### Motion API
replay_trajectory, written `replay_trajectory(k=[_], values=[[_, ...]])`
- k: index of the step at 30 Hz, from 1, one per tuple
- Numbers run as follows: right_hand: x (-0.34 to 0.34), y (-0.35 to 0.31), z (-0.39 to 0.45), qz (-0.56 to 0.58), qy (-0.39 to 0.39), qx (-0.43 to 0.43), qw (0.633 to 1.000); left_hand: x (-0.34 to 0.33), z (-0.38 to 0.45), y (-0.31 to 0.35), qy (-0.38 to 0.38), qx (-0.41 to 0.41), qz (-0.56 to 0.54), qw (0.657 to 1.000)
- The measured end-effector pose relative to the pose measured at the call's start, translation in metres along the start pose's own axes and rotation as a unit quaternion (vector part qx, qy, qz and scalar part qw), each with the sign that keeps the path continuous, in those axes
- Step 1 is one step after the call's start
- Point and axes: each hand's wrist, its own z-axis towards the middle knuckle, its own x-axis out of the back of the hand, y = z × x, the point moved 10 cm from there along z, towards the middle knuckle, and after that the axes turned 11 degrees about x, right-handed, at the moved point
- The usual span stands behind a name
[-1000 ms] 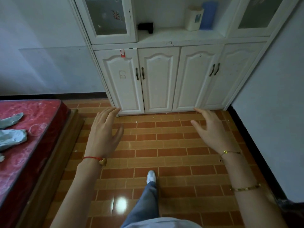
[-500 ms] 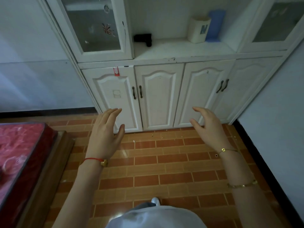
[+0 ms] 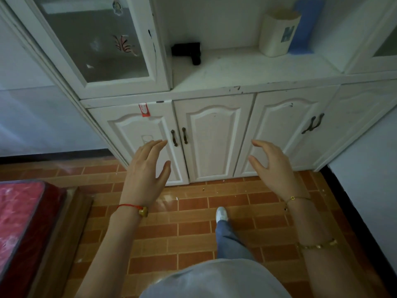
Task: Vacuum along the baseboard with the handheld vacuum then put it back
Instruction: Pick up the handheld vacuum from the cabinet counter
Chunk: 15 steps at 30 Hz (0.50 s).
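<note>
A small black handheld vacuum [image 3: 189,51] lies on the white cabinet's open shelf [image 3: 236,69], at its back left. My left hand [image 3: 146,173] and my right hand [image 3: 272,166] are both held out in front of the lower cabinet doors, fingers apart, holding nothing. Both hands are well below the shelf and apart from the vacuum. Small crumbs [image 3: 203,189] lie on the tiled floor along the cabinet's foot. A dark baseboard [image 3: 53,154] runs along the left wall, and another dark baseboard [image 3: 352,214] along the right wall.
A cream cup [image 3: 277,34] and a blue object [image 3: 305,26] stand at the shelf's back right. A glass cabinet door [image 3: 94,39] is to the shelf's left. A red mattress [image 3: 19,216] on a wooden frame fills the lower left. My foot [image 3: 221,214] is on the tiles.
The view has come closer to the cabinet, and the shelf with the vacuum now looks larger. Both hands have risen from floor level to in front of the lower doors.
</note>
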Motion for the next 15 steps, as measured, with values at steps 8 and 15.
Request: replay_trajectory(k=[8, 15], values=[[0.018, 0.034, 0.179, 0.012, 0.022, 0.072, 0.997, -0.029, 0.157, 0.032, 0.045, -0.022, -0.034, 0.998], [0.025, 0.039, 0.313, 0.013, 0.03, 0.119, 0.992, -0.036, 0.267, 0.053, 0.072, -0.029, -0.046, 0.996]])
